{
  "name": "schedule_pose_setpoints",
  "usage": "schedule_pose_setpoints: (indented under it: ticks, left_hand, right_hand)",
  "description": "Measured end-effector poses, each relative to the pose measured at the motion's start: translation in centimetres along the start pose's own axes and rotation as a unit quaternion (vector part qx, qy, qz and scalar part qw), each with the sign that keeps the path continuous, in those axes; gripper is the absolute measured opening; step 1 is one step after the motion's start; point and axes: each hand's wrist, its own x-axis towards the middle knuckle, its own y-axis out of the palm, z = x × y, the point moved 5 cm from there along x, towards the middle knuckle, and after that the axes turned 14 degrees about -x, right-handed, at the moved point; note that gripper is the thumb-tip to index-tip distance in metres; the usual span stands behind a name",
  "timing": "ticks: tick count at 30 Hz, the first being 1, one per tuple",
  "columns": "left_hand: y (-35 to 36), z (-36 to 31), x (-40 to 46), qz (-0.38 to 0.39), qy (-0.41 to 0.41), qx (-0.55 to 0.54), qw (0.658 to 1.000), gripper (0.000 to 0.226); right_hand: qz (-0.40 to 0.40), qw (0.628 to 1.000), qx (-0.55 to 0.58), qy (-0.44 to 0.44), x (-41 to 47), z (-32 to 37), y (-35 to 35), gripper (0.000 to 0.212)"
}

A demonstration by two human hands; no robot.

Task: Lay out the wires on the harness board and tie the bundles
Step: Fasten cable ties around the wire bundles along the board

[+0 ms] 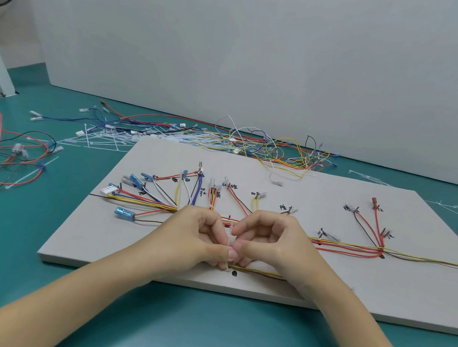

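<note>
Two hands — one cable tie, one harness board (325, 273).
Left hand (196, 236) and right hand (271, 243) both pinch cable tie (230, 242) above wire bundle (343, 245) — fingers curled.

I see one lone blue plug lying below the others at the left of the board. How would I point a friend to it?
Start at the grey harness board on the green table. Follow the wire trunk leftwards from the left hand to the fan of connectors. The blue plug lies alone below that trunk, nearest the board's left edge, on a red and a dark wire.
</note>
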Motion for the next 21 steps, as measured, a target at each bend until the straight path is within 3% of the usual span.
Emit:
schedule_pose_setpoints:
  ticks: [10,21]
  left_hand:
    - [-0.33,0.15,0.23,0.033,-0.008,-0.015,0.999,0.020]
    - [-0.22,0.05,0.08,0.041,-0.012,-0.009,0.999,0.011]
  right_hand:
    - [0.061,0.997,0.032,0.023,-0.14,-0.09,-0.22,0.020]
    - [0.056,0.996,0.054,0.037,-0.26,-0.16,-0.43,0.022]
